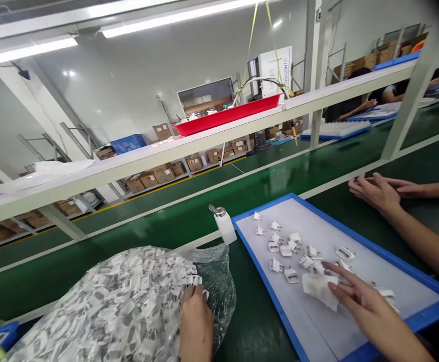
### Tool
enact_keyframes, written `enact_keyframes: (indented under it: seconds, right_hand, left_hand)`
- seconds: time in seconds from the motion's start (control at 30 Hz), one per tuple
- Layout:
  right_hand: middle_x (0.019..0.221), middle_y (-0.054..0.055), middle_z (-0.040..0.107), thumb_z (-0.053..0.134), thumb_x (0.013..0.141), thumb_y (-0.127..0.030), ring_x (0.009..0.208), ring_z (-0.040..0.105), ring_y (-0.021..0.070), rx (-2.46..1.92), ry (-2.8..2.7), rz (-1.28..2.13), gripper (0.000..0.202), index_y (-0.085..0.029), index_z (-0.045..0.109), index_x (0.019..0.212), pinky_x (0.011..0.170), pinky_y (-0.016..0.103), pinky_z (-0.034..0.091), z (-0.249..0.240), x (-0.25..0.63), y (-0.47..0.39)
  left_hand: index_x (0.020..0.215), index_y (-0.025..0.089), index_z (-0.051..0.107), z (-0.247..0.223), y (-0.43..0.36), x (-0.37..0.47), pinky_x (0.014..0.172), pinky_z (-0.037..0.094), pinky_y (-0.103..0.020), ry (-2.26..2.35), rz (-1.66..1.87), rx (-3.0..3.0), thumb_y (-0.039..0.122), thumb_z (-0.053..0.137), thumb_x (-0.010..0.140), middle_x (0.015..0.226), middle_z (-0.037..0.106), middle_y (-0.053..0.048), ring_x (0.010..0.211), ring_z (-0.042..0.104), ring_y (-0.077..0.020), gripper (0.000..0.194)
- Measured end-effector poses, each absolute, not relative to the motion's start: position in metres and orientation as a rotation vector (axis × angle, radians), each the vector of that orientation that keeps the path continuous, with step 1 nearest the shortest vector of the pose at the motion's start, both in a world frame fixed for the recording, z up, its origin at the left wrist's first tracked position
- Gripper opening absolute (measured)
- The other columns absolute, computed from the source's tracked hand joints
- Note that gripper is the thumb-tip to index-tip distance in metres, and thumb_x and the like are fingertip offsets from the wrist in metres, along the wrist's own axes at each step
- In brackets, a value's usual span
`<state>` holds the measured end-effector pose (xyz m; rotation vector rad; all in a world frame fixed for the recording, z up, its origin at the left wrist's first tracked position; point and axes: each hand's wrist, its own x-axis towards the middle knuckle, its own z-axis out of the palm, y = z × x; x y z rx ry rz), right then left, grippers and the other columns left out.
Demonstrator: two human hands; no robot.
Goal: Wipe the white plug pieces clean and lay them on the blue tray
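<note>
Head view shows a green work table (pixel 257 322) that runs as a long line through a bright hall, with a white shelf rail (pixel 189 146) above it carrying a red tray (pixel 227 116). Behind are racks with brown cartons (pixel 155 177) on the floor side.

At the near left edge of the table lies a clear plastic bag (pixel 128 306) full of small white plug parts. The left hand (pixel 195 322) is at the bag's right side, its fingers bent into the opening and touching the parts; whether it grips one I cannot tell.

Beside the bag, toward the right, lies a flat tray with blue rim (pixel 264 271). Loose white parts (pixel 290 249) are scattered in its middle. The right hand (pixel 358 296) rests on the tray's near part with fingers stretched flat, pressing on a white cloth (pixel 319 290), not closed around anything.

A small white dispenser bottle (pixel 224 223) stands just at the tray's far left corner.

Another person's two hands (pixel 377 192) rest on the table beyond the tray's right edge. Between bag and tray a strip of bare green surface is open.
</note>
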<state>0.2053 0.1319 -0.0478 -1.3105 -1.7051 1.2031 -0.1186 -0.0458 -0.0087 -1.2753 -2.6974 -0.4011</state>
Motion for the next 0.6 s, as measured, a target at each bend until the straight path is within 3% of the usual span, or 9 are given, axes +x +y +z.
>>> enact_keyframes:
  seconds: [0.1,0.23,0.3,0.4,0.47,0.53,0.6]
  right_hand:
    - [0.084,0.003,0.070,0.042,0.095,-0.061,0.088,0.068,0.0247,-1.288,-1.805,1.557,0.070,-0.018,0.036,0.149,0.079,0.032,0.052,-0.042,0.204,0.114]
    - [0.075,0.001,0.059,0.030,0.098,-0.044,0.075,0.059,0.0239,-1.436,-2.023,1.426,0.051,-0.013,0.037,0.138,0.074,0.036,0.046,-0.026,0.196,0.096]
    - [0.081,0.004,0.061,0.030,0.098,-0.038,0.082,0.059,0.0246,-1.488,-2.036,1.365,0.043,-0.014,0.042,0.132,0.081,0.038,0.044,-0.017,0.191,0.091]
    - [0.091,0.009,0.061,0.035,0.096,-0.031,0.090,0.057,0.0254,-1.563,-2.062,1.248,0.024,-0.019,0.055,0.102,0.082,0.038,0.040,-0.006,0.186,0.086]
    - [0.083,0.006,0.058,0.041,0.094,-0.030,0.083,0.054,0.0237,-1.595,-2.074,1.168,0.020,-0.022,0.049,0.077,0.075,0.037,0.035,-0.001,0.182,0.084]
    - [0.072,0.002,0.051,0.048,0.092,-0.030,0.074,0.048,0.0205,-1.608,-2.071,1.113,0.026,-0.023,0.041,0.068,0.068,0.034,0.030,0.002,0.180,0.083]
    - [0.067,-0.001,0.046,0.050,0.092,-0.029,0.068,0.044,0.0176,-1.600,-2.056,1.087,0.029,-0.023,0.038,0.066,0.064,0.033,0.026,0.002,0.179,0.082]
  left_hand:
    - [0.109,0.017,0.073,-0.012,-0.045,-0.108,0.079,0.058,-0.037,-2.524,-0.527,-1.486,0.012,0.042,0.099,0.113,0.071,-0.017,0.104,0.071,-0.0303,0.034]
    - [0.104,0.019,0.068,-0.022,-0.043,-0.092,0.077,0.058,-0.036,-1.826,-0.659,-2.214,0.004,0.039,0.096,0.100,0.071,-0.011,0.094,0.070,-0.0253,0.034]
    - [0.102,0.018,0.065,-0.028,-0.042,-0.090,0.078,0.058,-0.036,-1.559,-0.680,-2.448,0.003,0.041,0.096,0.095,0.070,-0.010,0.091,0.069,-0.0235,0.030]
    - [0.103,0.018,0.065,-0.041,-0.038,-0.092,0.081,0.058,-0.036,-1.425,-0.833,-2.538,0.015,0.040,0.103,0.093,0.068,-0.011,0.093,0.068,-0.0234,0.025]
    - [0.104,0.020,0.066,-0.052,-0.038,-0.092,0.086,0.057,-0.036,-1.443,-1.030,-2.509,0.024,0.036,0.106,0.095,0.068,-0.012,0.098,0.068,-0.0237,0.030]
    - [0.107,0.023,0.068,-0.064,-0.040,-0.085,0.093,0.056,-0.036,-1.533,-1.220,-2.414,0.025,0.035,0.106,0.101,0.069,-0.012,0.107,0.067,-0.0241,0.033]
    - [0.124,0.030,0.065,-0.071,-0.045,-0.074,0.097,0.054,-0.036,-1.711,-1.294,-2.251,0.019,0.037,0.105,0.114,0.068,-0.010,0.119,0.063,-0.0245,0.036]
